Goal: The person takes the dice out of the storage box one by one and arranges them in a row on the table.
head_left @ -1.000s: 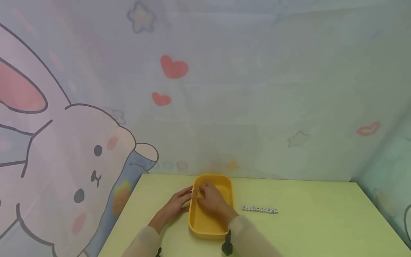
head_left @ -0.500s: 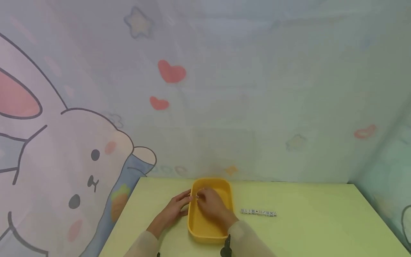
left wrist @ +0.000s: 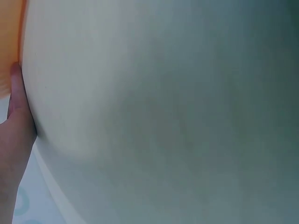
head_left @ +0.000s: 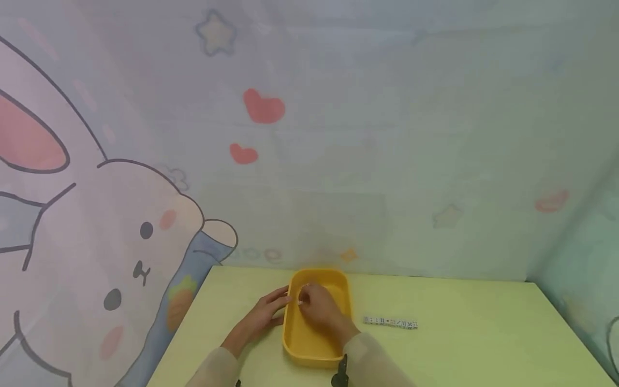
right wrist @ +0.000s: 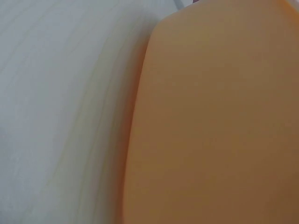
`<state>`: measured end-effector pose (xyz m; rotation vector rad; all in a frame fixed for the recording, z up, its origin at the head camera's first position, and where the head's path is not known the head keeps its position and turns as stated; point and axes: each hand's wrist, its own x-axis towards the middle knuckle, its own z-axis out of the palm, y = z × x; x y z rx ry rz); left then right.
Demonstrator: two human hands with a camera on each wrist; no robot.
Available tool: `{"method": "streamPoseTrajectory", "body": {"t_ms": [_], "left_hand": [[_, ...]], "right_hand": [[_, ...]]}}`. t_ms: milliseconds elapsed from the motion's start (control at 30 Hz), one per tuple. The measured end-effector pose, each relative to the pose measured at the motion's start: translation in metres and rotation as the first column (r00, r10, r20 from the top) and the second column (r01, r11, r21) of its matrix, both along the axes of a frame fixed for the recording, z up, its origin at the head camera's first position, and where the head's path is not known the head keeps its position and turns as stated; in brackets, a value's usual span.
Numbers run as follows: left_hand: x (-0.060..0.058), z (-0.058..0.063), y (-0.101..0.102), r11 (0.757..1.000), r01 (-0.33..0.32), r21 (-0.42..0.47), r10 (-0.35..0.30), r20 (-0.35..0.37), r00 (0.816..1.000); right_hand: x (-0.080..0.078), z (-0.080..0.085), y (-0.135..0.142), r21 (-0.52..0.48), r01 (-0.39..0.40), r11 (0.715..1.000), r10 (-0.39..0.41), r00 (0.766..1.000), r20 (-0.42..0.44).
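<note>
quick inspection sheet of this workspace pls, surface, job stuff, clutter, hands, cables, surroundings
surface: yellowish-green table, looks flat
job's things: yellow tray; row of dice on the table to its right; at least one die within the tray's outline
clutter: nothing seen
left hand: against the tray's left side, fingers extended
right hand: inside the tray, fingers curled at the die; whether it grips the die can't be told
cables: none certain; dark curved line at the right edge could be cord or print
surroundings: backdrop behind the table, printed with a rabbit, hearts and stars
</note>
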<state>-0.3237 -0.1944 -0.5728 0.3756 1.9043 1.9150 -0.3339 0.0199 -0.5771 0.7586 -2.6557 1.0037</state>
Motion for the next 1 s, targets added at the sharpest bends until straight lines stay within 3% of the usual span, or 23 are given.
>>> {"method": "streamPoseTrajectory", "body": {"t_ms": [267,500,700,900,1000], "left_hand": [[0.004,-0.001,0.001,1.0,0.016,0.004,-0.016,0.008,1.0],[0.004,0.002,-0.004,1.0,0.007,-0.004,-0.007,-0.003,1.0],[0.004,-0.004,0.0,1.0,-0.011,-0.01,0.011,0.007,1.0],[0.004,-0.005,0.0,0.999,-0.047,-0.011,0.047,0.014,0.999],[0.003,0.0,-0.001,0.998,-0.06,-0.001,0.06,0.011,0.998]], "right_hand": [[0.005,-0.003,0.0,0.019,0.005,1.0,-0.006,0.999,0.045],[0.004,-0.003,-0.005,0.038,-0.027,0.999,0.028,1.0,-0.003],[0.004,-0.005,-0.003,0.068,-0.036,0.997,0.037,0.999,-0.01],[0.0,0.0,-0.002,-0.059,-0.059,0.996,0.061,0.998,0.03],[0.0,0.014,0.003,-0.081,-0.081,0.993,0.086,0.994,0.065]]}}
